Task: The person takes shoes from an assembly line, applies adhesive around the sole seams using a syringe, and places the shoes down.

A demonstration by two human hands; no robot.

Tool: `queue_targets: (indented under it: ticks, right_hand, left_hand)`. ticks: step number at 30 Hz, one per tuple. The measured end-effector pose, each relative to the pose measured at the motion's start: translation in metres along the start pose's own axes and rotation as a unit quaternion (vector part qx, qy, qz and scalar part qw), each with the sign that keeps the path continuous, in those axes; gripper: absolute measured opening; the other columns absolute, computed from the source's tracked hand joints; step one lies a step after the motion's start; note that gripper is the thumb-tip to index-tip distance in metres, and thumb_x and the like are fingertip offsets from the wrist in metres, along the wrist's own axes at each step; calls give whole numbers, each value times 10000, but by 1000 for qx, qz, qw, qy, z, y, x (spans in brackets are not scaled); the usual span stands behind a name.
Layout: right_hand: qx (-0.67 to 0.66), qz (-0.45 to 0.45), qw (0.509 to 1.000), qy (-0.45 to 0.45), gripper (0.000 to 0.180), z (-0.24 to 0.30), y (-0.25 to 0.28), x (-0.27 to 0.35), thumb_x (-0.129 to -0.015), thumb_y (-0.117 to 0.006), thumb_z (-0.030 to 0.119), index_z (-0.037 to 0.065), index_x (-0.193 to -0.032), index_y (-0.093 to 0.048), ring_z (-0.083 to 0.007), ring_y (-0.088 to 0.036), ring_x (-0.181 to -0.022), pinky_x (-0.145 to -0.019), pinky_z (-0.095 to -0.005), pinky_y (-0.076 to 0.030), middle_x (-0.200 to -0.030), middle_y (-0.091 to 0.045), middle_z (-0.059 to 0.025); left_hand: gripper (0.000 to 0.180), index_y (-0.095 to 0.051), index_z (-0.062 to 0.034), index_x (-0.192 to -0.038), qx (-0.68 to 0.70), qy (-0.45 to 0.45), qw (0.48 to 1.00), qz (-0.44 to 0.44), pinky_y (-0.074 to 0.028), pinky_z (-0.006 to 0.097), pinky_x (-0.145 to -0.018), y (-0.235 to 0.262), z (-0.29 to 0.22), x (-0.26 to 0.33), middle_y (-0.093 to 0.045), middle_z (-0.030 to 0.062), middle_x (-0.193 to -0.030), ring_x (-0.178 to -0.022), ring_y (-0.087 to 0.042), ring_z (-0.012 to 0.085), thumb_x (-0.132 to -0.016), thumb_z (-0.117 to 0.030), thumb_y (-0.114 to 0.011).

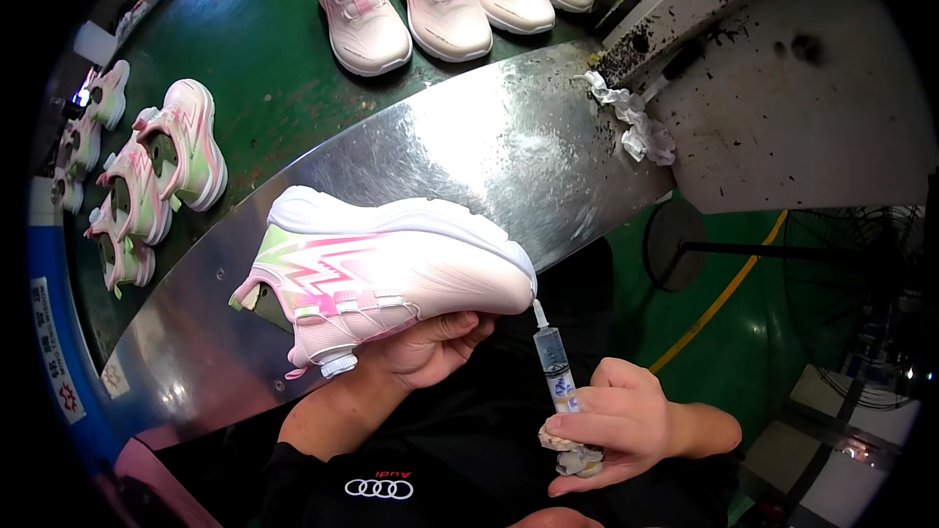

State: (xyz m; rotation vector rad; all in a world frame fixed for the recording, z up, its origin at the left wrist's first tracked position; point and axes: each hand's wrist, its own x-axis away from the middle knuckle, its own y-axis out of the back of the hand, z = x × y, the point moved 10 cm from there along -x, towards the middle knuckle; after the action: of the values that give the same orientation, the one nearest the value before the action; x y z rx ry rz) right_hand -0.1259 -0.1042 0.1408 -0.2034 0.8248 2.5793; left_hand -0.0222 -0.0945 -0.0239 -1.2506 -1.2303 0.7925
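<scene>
A pink-and-white shoe (430, 259) lies sideways mid-frame — white sole toward the top, toe pointing right; at lower right of centre, a clear syringe (556, 364) slants upward, tip at the toe.

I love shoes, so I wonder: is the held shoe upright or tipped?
Tipped: the shoe shows its side, with its white sole toward the picture's top.

Left hand (430, 352) cupped — right hand (624, 418) curled.
</scene>
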Motion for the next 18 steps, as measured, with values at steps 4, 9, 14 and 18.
queue_targets:
  ticks: [4,9,14,18]
  right_hand:
    - [20,1,1000,5,523,2,-2,0,-644,-808,349,34,-1020,-630,-160,-409,-506,-459,-261,-333,-736,-580,-25]
    - [44,4,999,18,498,4,-4,-1,-649,-806,328,35,-1010,-627,-158,-396,-502,-455,-256,-327,-725,-567,-19]
    - [103,21,994,26,418,4,-12,1,-669,-787,297,62,-983,-641,-141,-379,-501,-429,-245,-314,-717,-548,-1]
    - [128,15,991,37,375,2,-17,3,-680,-774,287,81,-968,-650,-132,-369,-497,-421,-234,-312,-711,-543,6]
  left_hand:
    - [614,-440,-188,-1322,2,-2,1000,-3,-536,287,-868,-3,0,0,-551,53,-1255,-1129,-563,194,-801,65,-643]
    - [599,-451,-190,-1308,4,-7,1000,1,-538,286,-861,-3,0,0,-566,44,-1225,-1105,-574,184,-801,65,-644]
    - [416,-534,-137,-1221,15,2,1000,9,-531,269,-852,7,6,3,-584,52,-1187,-1113,-566,191,-843,13,-625]
    - [344,-551,-109,-1197,-4,33,999,-4,-525,265,-853,9,10,6,-588,62,-1177,-1118,-563,202,-868,-28,-610]
